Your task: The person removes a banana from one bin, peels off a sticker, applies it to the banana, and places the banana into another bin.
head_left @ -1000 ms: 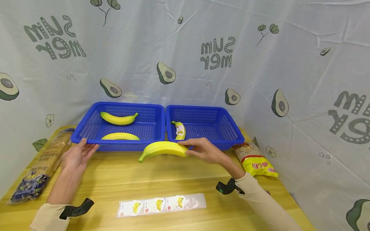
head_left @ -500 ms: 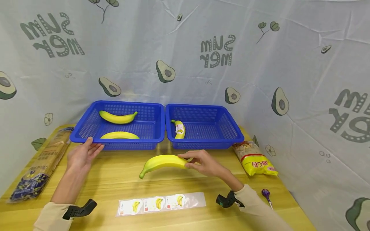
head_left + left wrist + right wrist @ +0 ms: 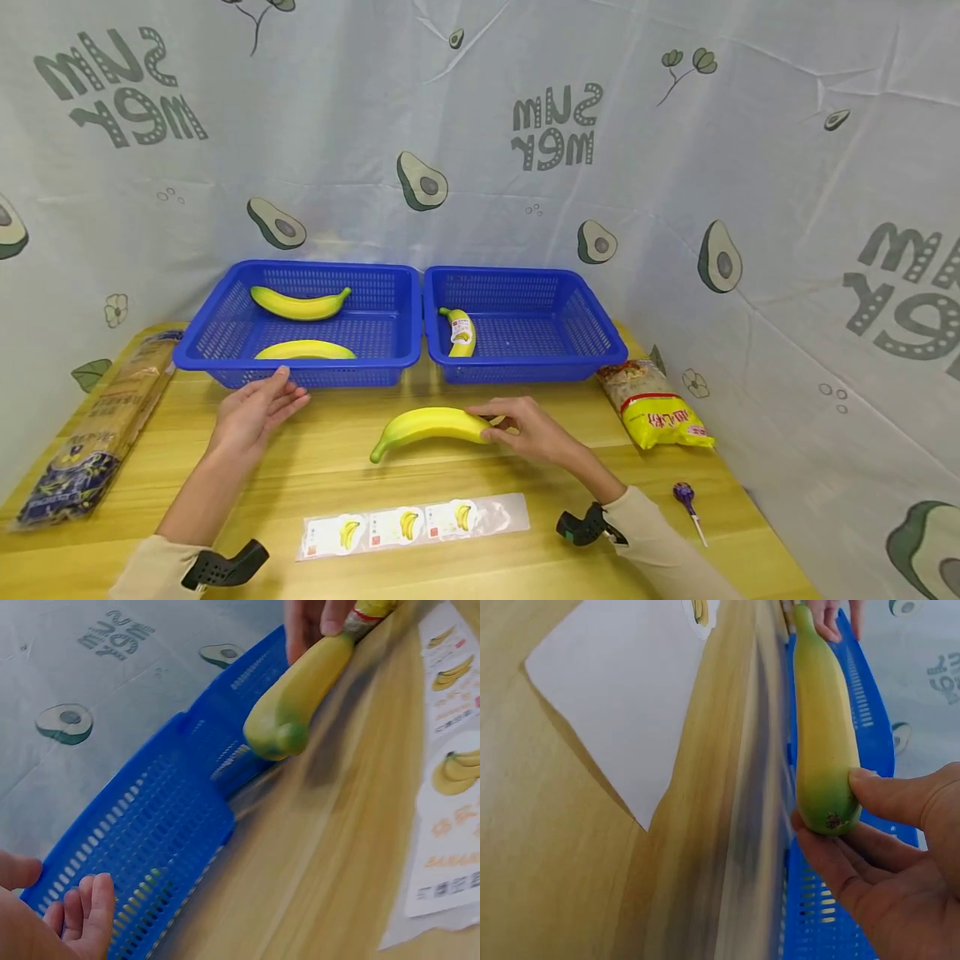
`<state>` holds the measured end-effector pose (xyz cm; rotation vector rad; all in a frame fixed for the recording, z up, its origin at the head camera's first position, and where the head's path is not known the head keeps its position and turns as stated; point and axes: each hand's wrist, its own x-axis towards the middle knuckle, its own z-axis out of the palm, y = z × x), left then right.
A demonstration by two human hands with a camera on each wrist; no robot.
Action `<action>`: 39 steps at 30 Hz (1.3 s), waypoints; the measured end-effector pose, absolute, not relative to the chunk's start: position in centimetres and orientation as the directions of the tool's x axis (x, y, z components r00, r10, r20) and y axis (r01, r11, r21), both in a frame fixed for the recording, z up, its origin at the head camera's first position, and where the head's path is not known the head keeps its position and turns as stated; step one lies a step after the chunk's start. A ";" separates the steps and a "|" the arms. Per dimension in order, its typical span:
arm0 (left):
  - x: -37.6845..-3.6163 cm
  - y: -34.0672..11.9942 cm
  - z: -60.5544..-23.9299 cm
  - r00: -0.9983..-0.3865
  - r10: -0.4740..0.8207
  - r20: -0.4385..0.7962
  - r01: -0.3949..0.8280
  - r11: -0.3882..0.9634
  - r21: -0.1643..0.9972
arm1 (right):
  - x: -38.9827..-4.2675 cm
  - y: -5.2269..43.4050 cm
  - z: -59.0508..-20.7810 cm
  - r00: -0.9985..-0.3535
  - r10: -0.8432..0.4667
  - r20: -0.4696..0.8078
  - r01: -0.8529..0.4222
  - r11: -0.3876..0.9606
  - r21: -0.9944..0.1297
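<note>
wooden table (image 3: 450, 475) — avocado-print cloth (image 3: 480, 167) behind; right hand (image 3: 528, 429) pinches banana (image 3: 431, 425)

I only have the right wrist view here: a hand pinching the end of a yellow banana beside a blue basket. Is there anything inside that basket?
Observer: The right blue plastic basket holds one small yellow banana with a white sticker.
Operator: And the other hand?
Observer: The left hand lies open by the front of the left blue plastic basket, which holds two bananas.
Operator: Anything on the table near me?
Observer: A clear strip of banana stickers lies on the wooden table, nearer the person than the held yellow banana in the right hand.
</note>
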<state>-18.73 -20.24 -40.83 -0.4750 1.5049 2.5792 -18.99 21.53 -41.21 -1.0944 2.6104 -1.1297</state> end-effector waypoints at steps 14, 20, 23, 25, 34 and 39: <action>-17.7 -16.1 -42.2 -0.970 0.150 -0.191 -0.214 -0.151 0.965 | -19.3 21.6 -42.2 -0.762 -0.627 0.160 -0.538 0.476 -0.696; -17.2 -14.7 -42.5 -0.963 0.222 -0.155 -0.166 -0.029 0.986 | -19.7 21.8 -42.5 -0.767 -0.622 0.157 -0.529 0.476 -0.703; -16.9 -14.1 -43.0 -0.960 0.230 -0.158 -0.157 0.025 0.987 | -19.8 21.9 -42.9 -0.773 -0.616 0.150 -0.514 0.470 -0.717; -16.6 -13.8 -43.3 -0.959 0.236 -0.154 -0.143 0.064 0.988 | -19.9 21.9 -43.1 -0.779 -0.610 0.145 -0.499 0.462 -0.733; -15.7 -13.0 -43.7 -0.954 0.267 -0.134 -0.080 0.203 0.976 | -19.9 21.9 -43.7 -0.792 -0.595 0.138 -0.471 0.451 -0.758; -15.2 -13.0 -43.8 -0.947 0.311 -0.077 -0.011 0.210 0.978 | -20.0 21.9 -43.8 -0.789 -0.598 0.140 -0.469 0.440 -0.766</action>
